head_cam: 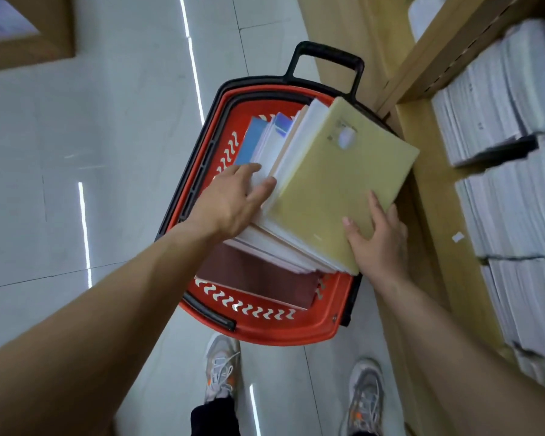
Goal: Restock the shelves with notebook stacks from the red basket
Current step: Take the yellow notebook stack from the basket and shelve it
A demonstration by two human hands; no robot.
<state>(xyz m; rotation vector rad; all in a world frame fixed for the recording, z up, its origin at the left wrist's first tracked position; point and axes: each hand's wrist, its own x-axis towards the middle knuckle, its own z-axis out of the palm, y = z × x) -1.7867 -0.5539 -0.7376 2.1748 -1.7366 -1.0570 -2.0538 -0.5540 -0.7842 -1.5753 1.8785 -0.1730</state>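
Notebook stack (pixel 328 190) tilted over red basket (pixel 265 328), held between both hands. Left hand (pixel 233 202) flat, fingers straight, pressing stack's left side. Right hand (pixel 375 237) grips near right corner, thumb on yellow cover. Likely heavy, loose, covers slippery: clamp both sides, support underneath. Wooden shelves (pixel 428 184) just right, holding white stacks. Tiled floor (pixel 123 152) glossy.

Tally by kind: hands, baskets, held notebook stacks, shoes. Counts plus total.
hands: 2 (left hand, right hand)
red basket: 1
notebook stack, held: 1
shoes: 2 (left shoe, right shoe)
total: 6
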